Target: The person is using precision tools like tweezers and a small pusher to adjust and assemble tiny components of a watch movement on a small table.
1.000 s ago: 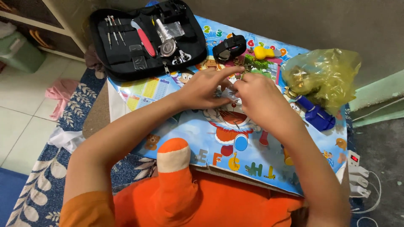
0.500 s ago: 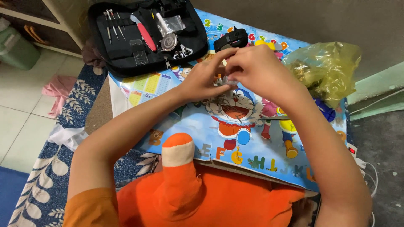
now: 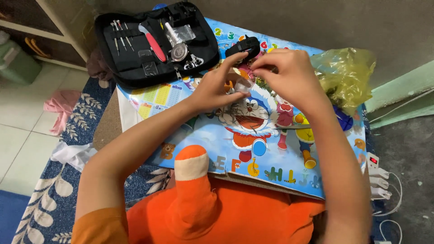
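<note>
Left hand (image 3: 216,88) and right hand (image 3: 285,77) meet above the middle of the desk (image 3: 289,180), fingertips drawn together on a small clear plastic piece (image 3: 244,86). Left thumb and fingers pinch it from below; right fingers curl over its top edge. What the piece contains cannot be told. It is held just above the colourful cartoon alphabet mat (image 3: 253,135) covering the desk. Just beyond the fingertips lies a small black object (image 3: 243,46). Farther left, an open black tool case (image 3: 153,40) with screwdrivers and a red-handled tool. Right of the hands, a crumpled yellow plastic bag (image 3: 346,74). Orange garment (image 3: 217,212) in the foreground.
</note>
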